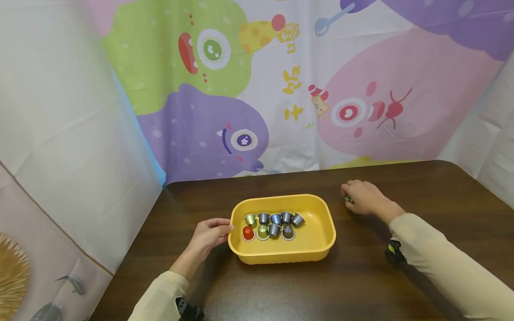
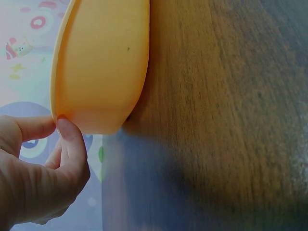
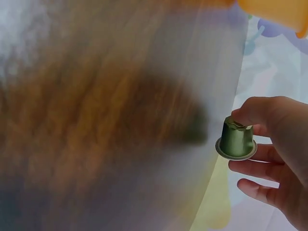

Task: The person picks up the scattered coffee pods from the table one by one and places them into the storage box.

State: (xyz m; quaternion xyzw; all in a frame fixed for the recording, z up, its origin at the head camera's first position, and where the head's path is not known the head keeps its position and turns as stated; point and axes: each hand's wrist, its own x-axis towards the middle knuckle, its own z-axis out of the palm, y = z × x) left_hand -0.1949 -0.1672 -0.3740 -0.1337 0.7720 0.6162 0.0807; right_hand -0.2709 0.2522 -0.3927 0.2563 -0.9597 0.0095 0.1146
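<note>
A yellow plastic tray [image 1: 281,257] with rounded corners sits on the table, several coffee capsules inside it in two rough rows. One capsule is red [image 1: 248,232], one lime green [image 1: 263,231], one blue [image 1: 275,218]; others are dark grey. At the tray's left end my left hand [image 1: 206,237] pinches the rim between thumb and finger, seen closer where the fingers [image 2: 72,144] meet the edge. Off to the tray's right, my right hand [image 1: 363,196] holds a dark green coffee capsule [image 3: 237,139], its wide rim facing down in the right wrist view.
The dark brown wooden table [image 1: 249,294] runs back to a cloth backdrop [image 1: 305,147] printed with cartoon monsters. A pale cloth [image 1: 76,111] hangs along the left side. Dark wrist devices [image 1: 395,253] are strapped on both sleeves.
</note>
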